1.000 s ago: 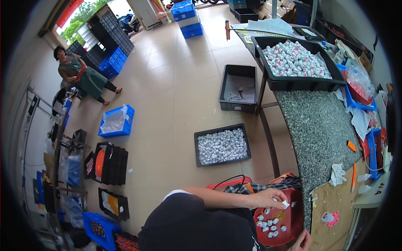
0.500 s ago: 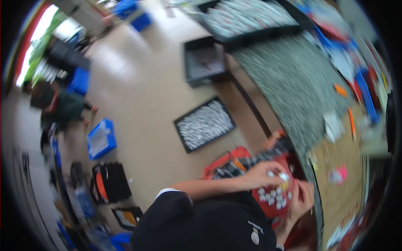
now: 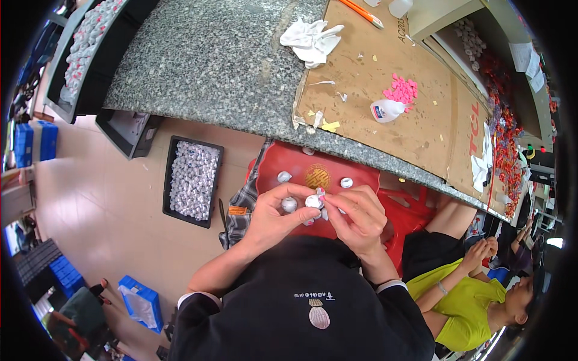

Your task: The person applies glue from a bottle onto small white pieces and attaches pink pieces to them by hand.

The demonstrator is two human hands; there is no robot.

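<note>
1. Speckled grey granite counter [image 3: 211,66] stretches across the upper part of my view, above a pale tiled floor [image 3: 114,198]; a worn brown cardboard sheet [image 3: 355,138] covers its right-hand part.
2. On that cardboard lies a small translucent white plastic bottle [image 3: 387,111], just beside a heap of bright pink pieces [image 3: 402,89]. A crumpled white cloth [image 3: 310,41] rests near the cardboard's left edge.
3. Below the counter's edge, in front of me, sits a shiny red tray [image 3: 274,165] with a round gold emblem [image 3: 317,176]. Several loose white balls are in it, one [image 3: 283,176] left of the emblem and another [image 3: 346,182] right of it.
4. My left hand [image 3: 274,219] pinches a small, papery white ball with a pink-marked tip [image 3: 313,203] between thumb and forefinger, above the tray.
5. My right hand [image 3: 359,218] has its fingertips drawn together on the same ball's right side, by the tip; exactly how they grip is partly hidden.
6. That ball lies right of my left hand and left of my right, both touching it, so neither is nearer. Its body is roundish, without a clear long axis, but the tip points away from me, toward the counter and slightly right.
</note>
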